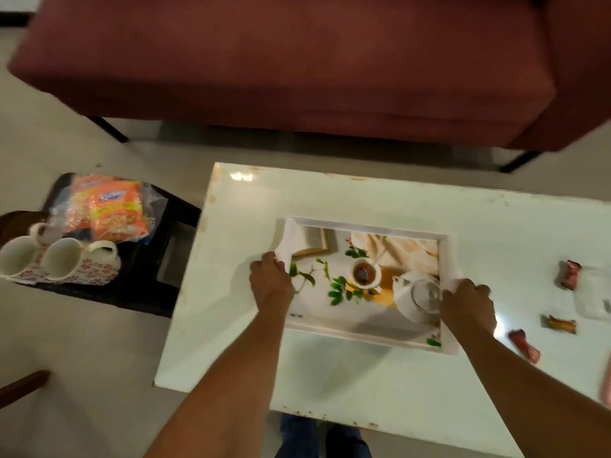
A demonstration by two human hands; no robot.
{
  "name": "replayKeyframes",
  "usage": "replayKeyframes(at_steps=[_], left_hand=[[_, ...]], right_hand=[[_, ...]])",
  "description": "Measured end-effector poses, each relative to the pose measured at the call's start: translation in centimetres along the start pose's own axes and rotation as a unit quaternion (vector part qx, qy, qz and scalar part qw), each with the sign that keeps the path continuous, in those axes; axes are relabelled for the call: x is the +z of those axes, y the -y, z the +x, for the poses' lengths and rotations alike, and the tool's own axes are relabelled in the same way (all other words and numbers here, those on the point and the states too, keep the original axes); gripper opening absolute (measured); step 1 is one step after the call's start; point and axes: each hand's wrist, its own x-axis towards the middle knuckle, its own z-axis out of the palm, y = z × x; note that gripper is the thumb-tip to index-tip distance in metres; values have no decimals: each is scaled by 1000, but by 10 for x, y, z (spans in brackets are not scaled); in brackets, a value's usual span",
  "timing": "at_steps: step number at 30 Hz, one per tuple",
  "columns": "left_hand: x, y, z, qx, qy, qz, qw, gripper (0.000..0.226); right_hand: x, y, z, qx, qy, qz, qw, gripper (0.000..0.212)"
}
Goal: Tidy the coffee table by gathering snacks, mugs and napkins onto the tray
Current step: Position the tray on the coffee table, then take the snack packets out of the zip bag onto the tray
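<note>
Both hands clamp the tray (363,223): left hand (269,282) on its left rim, right hand (468,307) on its right rim, tray between them on the white coffee table (363,375). Wrapped snacks (524,345) lie right of it; mugs (62,257) well apart on a dark side table (145,292).

At three o'clock a clear container (593,292) blurs into the white table (363,200) — contents unreadable. A pinkish object (606,385) at four o'clock is cut by the edge. The orange snack packet (115,206) at nine o'clock — lettering smeared.
</note>
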Motion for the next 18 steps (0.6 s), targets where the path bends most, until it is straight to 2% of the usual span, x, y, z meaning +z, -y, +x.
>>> replayKeyframes(at_steps=[3,6,9,12,15,18], left_hand=[[-23,-8,1,6,-16,9,1000,45],[-66,-20,11,42,-55,-7,998,46],[-134,-24,29,76,-104,-19,991,46],[-206,-10,51,114,-154,0,982,42],[-264,26,72,104,-177,-11,979,40],[-297,63,92,76,-164,-14,983,41]], right_hand=[[-6,19,-8,-3,-55,-42,998,51],[-18,86,-26,-113,-112,-41,986,44],[-29,186,-69,-265,-68,-5,962,41],[-28,279,-126,-385,-1,44,922,39],[-10,353,-183,-454,45,52,889,38],[20,401,-220,-463,95,79,878,38]])
